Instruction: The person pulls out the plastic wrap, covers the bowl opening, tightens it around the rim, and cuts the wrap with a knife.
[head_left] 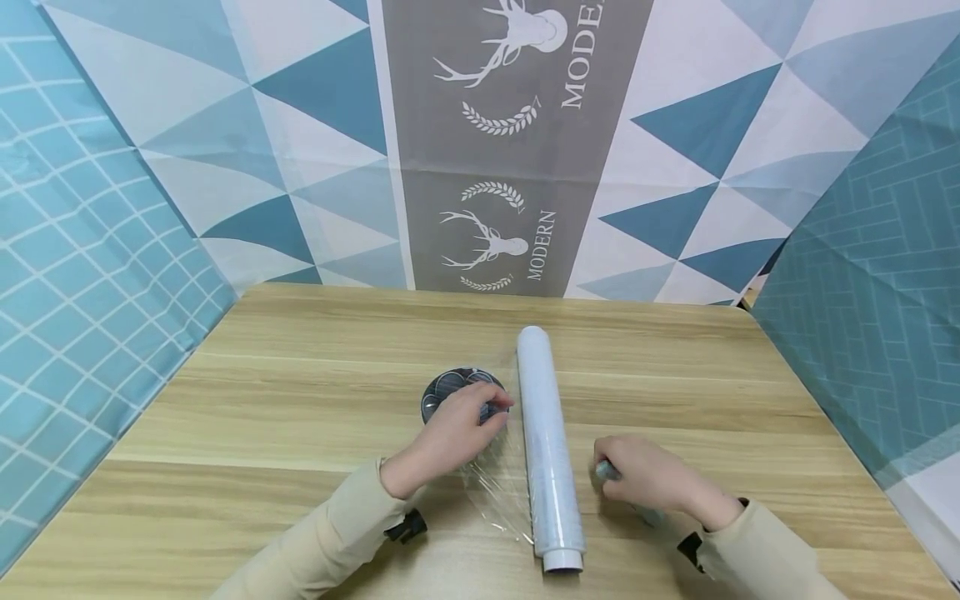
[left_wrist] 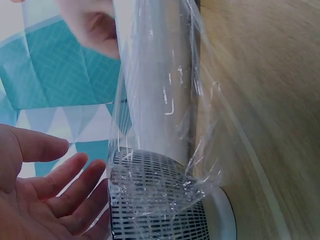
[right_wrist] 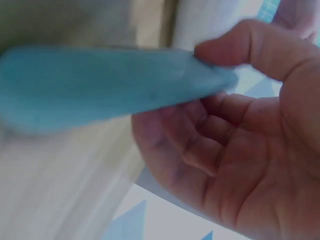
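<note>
My left hand (head_left: pixel 456 427) hovers over a round dark bowl (head_left: pixel 437 392), its fingers loosely bent and apart, pinching nothing. In the left wrist view the bowl (left_wrist: pixel 160 200) shows a black-and-white grid pattern, and clear cling film (left_wrist: pixel 170 100) drapes over it. That film runs to a long roll of cling film (head_left: pixel 547 442) lying on the table to the right of the bowl. Right of the roll, my right hand (head_left: pixel 651 473) pinches the narrow end of a long teal tapered tool (right_wrist: pixel 100 87) between thumb and fingers. The tool's exact kind cannot be told.
A wood-grain table (head_left: pixel 315 375) carries everything. Patterned cloth (head_left: pixel 480 150) hangs behind it, with blue tile-print cloth (head_left: pixel 82 275) along the left and teal cloth (head_left: pixel 870 275) along the right. The roll separates the two hands.
</note>
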